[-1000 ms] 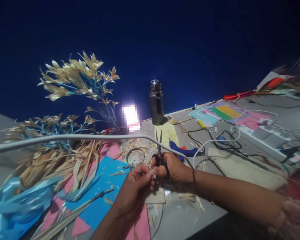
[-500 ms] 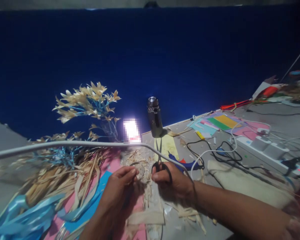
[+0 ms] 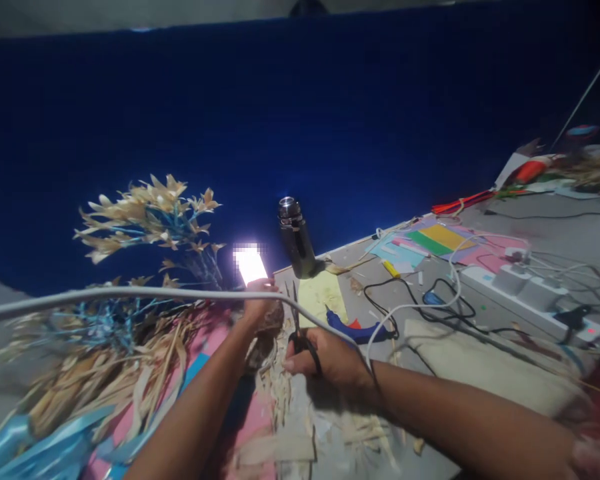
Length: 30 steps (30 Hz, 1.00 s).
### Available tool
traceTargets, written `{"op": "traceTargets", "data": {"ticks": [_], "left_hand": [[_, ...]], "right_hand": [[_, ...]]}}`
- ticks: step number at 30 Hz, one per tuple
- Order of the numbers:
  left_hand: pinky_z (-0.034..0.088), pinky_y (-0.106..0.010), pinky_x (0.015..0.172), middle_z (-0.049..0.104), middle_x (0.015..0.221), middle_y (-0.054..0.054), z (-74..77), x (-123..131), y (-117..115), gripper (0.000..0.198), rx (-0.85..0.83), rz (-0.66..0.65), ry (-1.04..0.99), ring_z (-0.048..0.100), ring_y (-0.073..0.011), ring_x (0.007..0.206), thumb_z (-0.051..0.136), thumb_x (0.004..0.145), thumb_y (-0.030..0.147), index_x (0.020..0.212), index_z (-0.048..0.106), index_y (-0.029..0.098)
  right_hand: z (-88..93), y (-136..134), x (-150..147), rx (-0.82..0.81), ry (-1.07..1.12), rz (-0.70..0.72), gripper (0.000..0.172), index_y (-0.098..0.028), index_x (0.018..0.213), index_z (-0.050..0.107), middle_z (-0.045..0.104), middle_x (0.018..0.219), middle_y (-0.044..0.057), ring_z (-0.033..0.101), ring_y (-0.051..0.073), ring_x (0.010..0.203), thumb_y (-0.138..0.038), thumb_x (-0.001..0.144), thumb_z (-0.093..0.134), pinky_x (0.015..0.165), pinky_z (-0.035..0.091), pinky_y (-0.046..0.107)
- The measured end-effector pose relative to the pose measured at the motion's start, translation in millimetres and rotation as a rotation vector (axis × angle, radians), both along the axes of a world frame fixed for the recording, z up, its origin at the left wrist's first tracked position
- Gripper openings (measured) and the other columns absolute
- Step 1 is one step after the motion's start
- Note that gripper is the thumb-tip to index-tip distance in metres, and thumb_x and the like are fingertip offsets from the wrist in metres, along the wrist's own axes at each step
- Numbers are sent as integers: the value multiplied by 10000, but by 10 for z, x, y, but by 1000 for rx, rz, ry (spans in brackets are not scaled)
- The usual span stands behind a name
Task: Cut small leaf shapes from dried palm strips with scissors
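Observation:
My right hand point(image 3: 330, 363) is closed around the black handles of a pair of scissors point(image 3: 299, 327), whose blades point away from me over the table. My left hand point(image 3: 260, 303) is stretched forward, its fingers curled at the lower edge of a bright glowing phone point(image 3: 250, 263) that stands near the wall. What the fingers grip is blurred. Dried straw strips point(image 3: 280, 393) lie scattered below both hands. A white cable point(image 3: 130, 293) crosses in front of my left arm.
A dark metal bottle point(image 3: 296, 237) stands behind the scissors. A blue glue gun point(image 3: 353, 327), black and white wires, a white power strip point(image 3: 530, 290) and coloured papers point(image 3: 430, 240) lie to the right. Straw-and-blue-ribbon branches point(image 3: 145, 217) and ribbon pile up at left.
My left hand left the straw near the scissors and reached forward to the glowing phone. My right hand with the scissors stayed roughly where it was, shifting slightly left.

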<state>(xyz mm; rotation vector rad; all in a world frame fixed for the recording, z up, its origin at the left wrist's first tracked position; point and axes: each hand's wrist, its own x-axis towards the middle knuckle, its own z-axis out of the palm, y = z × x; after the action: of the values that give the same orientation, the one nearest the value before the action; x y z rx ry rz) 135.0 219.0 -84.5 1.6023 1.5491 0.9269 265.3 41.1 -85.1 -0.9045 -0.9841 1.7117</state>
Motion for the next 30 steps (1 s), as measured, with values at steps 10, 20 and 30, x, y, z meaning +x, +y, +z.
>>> {"op": "traceTargets", "data": {"ticks": [10, 20, 30], "left_hand": [[414, -257, 517, 699, 613, -18, 413, -979, -1310, 226, 33, -152, 173, 576, -156, 539, 676, 773, 387, 723, 738, 175], [472, -317, 683, 732, 788, -63, 35, -969, -2218, 266, 103, -397, 407, 643, -233, 751, 587, 850, 449, 753, 730, 246], [462, -323, 679, 757, 846, -42, 9, -1191, -2104, 264, 129, -82, 401, 654, -230, 699, 572, 828, 455, 830, 728, 241]], "right_hand": [[-74, 127, 111, 103, -187, -116, 289, -176, 719, 612, 487, 560, -50, 381, 86, 482, -390, 636, 788, 458, 261, 238], [-164, 176, 127, 113, -202, -153, 282, -172, 770, 624, 515, 611, -48, 409, 83, 518, -336, 629, 804, 493, 297, 243], [-230, 273, 164, 225, -157, -210, 279, -156, 801, 643, 672, 785, 12, 557, 134, 714, -280, 607, 801, 655, 410, 257]]}}
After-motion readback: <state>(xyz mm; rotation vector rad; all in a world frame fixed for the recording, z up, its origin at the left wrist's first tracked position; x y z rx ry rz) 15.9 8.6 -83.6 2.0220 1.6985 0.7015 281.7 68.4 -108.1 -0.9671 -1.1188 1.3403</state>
